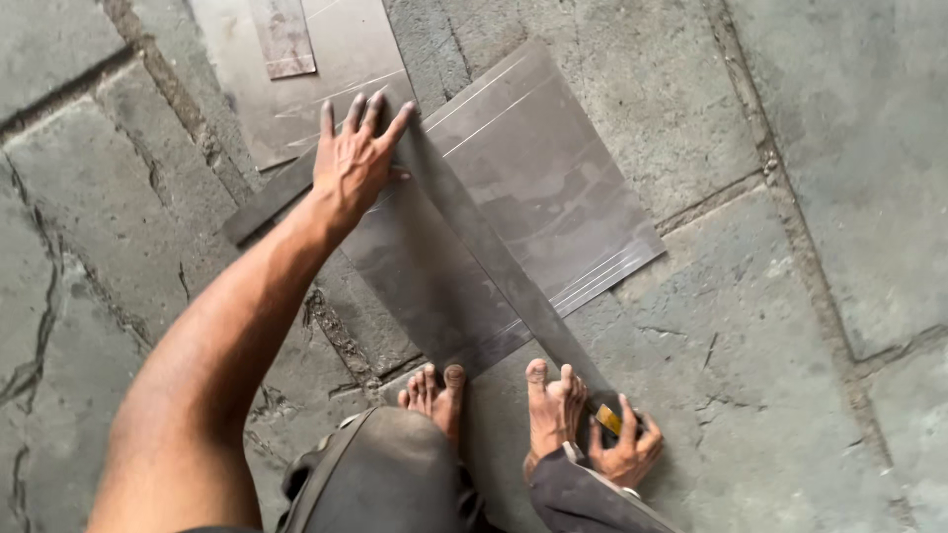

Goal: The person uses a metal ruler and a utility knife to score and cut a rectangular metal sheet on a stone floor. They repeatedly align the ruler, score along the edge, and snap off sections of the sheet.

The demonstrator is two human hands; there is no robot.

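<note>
**Hands at Both Ends of a Long Metal Strip**

The left hand (pixel 354 163) lies flat with fingers spread apart on the upper end of a long metal strip (pixel 489 259), left of frame centre. The strip's long axis runs diagonally to the lower right across a metal sheet (pixel 538 168) on the stone floor (pixel 790 326). There the right hand (pixel 624 444), beside a bare foot (pixel 553 405), has its fingers curled around a small yellow-marked tool (pixel 607 418).
</note>
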